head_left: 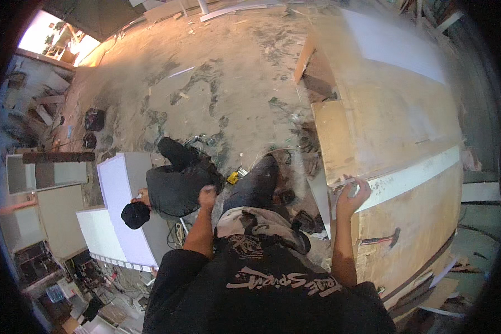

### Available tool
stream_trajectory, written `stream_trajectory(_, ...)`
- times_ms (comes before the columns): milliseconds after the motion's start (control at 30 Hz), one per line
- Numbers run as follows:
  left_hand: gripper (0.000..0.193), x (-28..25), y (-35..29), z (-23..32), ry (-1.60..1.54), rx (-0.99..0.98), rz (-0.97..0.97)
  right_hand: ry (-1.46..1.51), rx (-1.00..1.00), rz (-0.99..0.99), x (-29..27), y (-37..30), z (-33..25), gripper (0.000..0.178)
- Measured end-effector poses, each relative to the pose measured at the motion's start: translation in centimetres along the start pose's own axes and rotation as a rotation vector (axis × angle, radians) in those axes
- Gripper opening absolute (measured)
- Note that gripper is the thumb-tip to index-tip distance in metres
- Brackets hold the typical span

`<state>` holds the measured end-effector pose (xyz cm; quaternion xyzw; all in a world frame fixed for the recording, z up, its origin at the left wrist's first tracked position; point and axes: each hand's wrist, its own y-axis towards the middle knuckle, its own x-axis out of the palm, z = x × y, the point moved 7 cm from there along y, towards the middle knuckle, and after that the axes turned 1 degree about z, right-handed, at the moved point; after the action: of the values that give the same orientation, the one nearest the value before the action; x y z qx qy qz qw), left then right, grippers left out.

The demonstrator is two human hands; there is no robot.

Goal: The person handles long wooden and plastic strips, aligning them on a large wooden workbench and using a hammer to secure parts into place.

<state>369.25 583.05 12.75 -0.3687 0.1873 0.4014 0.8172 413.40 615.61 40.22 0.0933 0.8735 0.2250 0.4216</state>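
Note:
My left hand (207, 197) is raised in front of my body, closed like a fist. Whatever it holds, if anything, is hidden by its fingers. On the right, my right hand (355, 196) is at the near-left corner of a wooden panel, by a white strip (409, 181) running along it. Its fingers are bent and drawn together near the strip's end; anything held there is too small to make out. A hammer (379, 239) with a dark head and a red-and-black handle lies on the wood surface (417, 222) nearer to me.
A person in dark clothes and a black cap (136, 215) crouches close on my left, beside white cabinet panels (119, 206). A yellow tool (233, 177) lies on the dusty, littered floor (234, 61). Wood offcuts (437, 298) are piled at lower right.

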Motion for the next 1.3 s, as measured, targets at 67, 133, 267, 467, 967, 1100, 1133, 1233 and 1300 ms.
stream_trajectory(67,0.038,-5.6,0.4,-12.3,0.358,-0.322,0.141,0.061,0.001,-0.047,2.1,2.7,-2.7,0.024)
stream_trajectory(133,0.025,-5.5,-1.1,-16.1,0.893,0.156,-0.107,0.109,0.031,-0.079,5.1,5.1,-4.6,0.023)
stream_trajectory(267,0.019,-3.0,-1.2,-10.4,0.720,0.202,-0.389,0.063,0.017,-0.049,10.3,7.2,-5.6,0.024)
stream_trajectory(467,0.017,-0.8,10.8,-4.2,0.500,0.010,-0.537,0.013,0.065,-0.131,22.7,11.0,-10.2,0.032)
stream_trajectory(967,0.014,4.4,47.0,32.2,-0.149,0.250,-0.357,0.204,1.088,0.286,36.3,34.3,2.6,0.085)
stream_trajectory(1100,0.018,11.7,46.7,43.3,-0.327,0.358,-0.533,0.042,1.079,0.208,36.9,40.4,2.0,0.087)
stream_trajectory(1133,0.019,13.7,46.8,45.6,-0.232,0.394,-0.553,-0.026,1.041,0.230,36.9,41.9,1.9,0.086)
stream_trajectory(1233,0.020,17.6,47.4,52.7,-0.074,0.542,-0.607,-0.141,1.199,0.230,38.2,43.3,1.8,0.086)
stream_trajectory(1300,0.019,21.9,45.5,60.4,-0.170,0.706,-0.707,-0.035,1.280,0.351,38.5,43.1,3.6,0.089)
